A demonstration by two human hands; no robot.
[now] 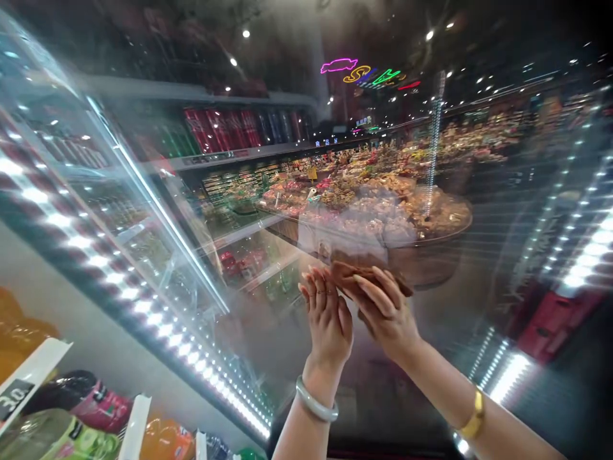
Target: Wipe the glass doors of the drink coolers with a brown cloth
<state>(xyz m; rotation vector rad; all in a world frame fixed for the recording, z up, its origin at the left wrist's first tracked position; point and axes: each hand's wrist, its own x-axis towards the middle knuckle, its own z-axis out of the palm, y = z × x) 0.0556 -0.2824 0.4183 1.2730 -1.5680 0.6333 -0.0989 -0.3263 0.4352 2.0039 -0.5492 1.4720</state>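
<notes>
A glass door (268,326) tilts across the view in front of me, with reflections over it. My right hand (390,319), with a gold bracelet (474,415) on its wrist, grips a folded brown cloth (352,273) against the glass. The cloth sticks out beyond its fingertips on both sides. Just left of it, my left hand (330,319) has its fingers stretched upward and laid on the glass, their tips near the cloth's left end. A pale bangle (316,399) circles that wrist.
Bottles (81,399) lie on a shelf at lower left, with a price tag (16,396) beside them. A bright strip of lights (143,313) runs diagonally at left. Rows of cans (223,128) and heaped packaged goods (364,198) show in or through the glass. Neon signs (357,73) glow above.
</notes>
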